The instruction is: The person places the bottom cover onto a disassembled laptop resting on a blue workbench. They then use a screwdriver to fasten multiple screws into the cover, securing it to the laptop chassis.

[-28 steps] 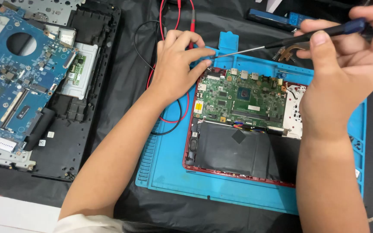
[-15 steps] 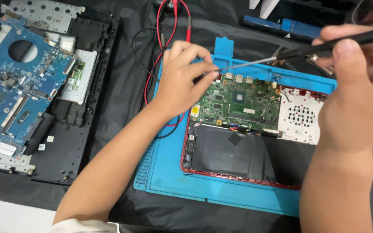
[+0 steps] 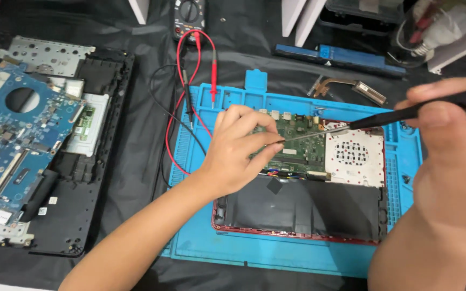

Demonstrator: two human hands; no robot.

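An opened small laptop with a red rim [image 3: 297, 233] lies on a blue mat [image 3: 233, 253]. It shows a green circuit board [image 3: 303, 144], a white perforated plate [image 3: 354, 156] and a black battery [image 3: 308, 207]. My right hand [image 3: 451, 161] grips a black-handled screwdriver [image 3: 395, 116] whose thin shaft points left over the board. My left hand [image 3: 233, 153] rests over the board's left part, thumb and fingers pinched together around the shaft's tip. Whether a screw sits between them is hidden.
A second stripped laptop with a blue circuit board [image 3: 12, 145] lies at the left on black cloth. A multimeter [image 3: 190, 16] with red and black leads [image 3: 182, 97] sits behind the mat. A copper heat pipe [image 3: 349, 86] and a blue bar [image 3: 341, 58] lie at the back right.
The view has shifted, so the laptop sits lower in frame. My left hand and the screwdriver tip moved from the board's upper left corner to further in over the board.
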